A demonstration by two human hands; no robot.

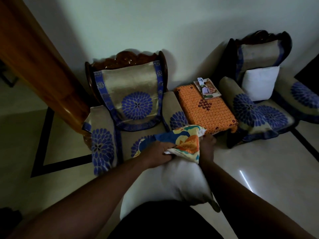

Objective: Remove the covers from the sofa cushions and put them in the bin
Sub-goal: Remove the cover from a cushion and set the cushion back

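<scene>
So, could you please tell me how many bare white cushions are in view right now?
2. One white cushion is in front of the person, its patterned cover mostly pulled off; the other sits on the armchair at the right. Others may be out of frame.

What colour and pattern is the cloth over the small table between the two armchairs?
Orange crocheted cloth with small dark red flower motifs, seen best in the head view.

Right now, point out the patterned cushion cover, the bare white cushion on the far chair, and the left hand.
patterned cushion cover (pixel 185 138), head view, its bunched middle.
bare white cushion (pixel 259 82), head view, its front face.
left hand (pixel 158 153), head view, its back.
</scene>
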